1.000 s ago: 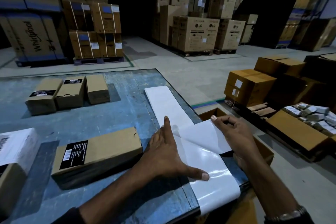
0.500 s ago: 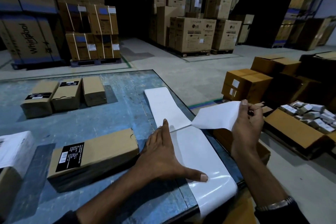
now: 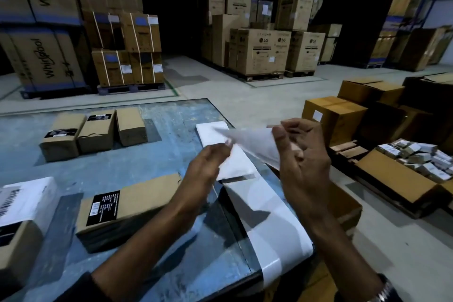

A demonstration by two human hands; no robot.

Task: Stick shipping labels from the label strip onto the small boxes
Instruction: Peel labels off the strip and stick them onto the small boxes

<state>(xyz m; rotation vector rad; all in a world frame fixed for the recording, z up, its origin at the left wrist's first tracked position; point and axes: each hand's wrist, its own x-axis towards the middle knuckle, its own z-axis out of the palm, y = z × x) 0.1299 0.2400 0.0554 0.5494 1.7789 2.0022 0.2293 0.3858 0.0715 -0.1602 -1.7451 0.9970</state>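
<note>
Head view, the only one. A label (image 3: 252, 143) is up in the air between both hands, peeled clear of the strip (image 3: 267, 208), which lies along the table's (image 3: 159, 179) right edge and hangs over its near corner. The right hand (image 3: 302, 154) has thumb and fingers curled onto the label's right end, pinching it. The left hand (image 3: 208, 167) reaches to the label's left tip with fingertips closed on it, though blur makes that contact hard to confirm.

My read: the peel is done and this is the carry, label stretched out ready to go down on a box.

The nearest box (image 3: 130, 208) sits just left of the left wrist, low and close, wearing only a black printed sticker. Three more boxes (image 3: 95, 130) line up at the far left of the table, well apart from the hands. At the near left edge, a box with a white barcode label (image 3: 24, 198) looks already done.

Next move calls for swinging the label left, keeping it taut, sticky side down, and squaring it over the near box's bare top before pressing.
</note>
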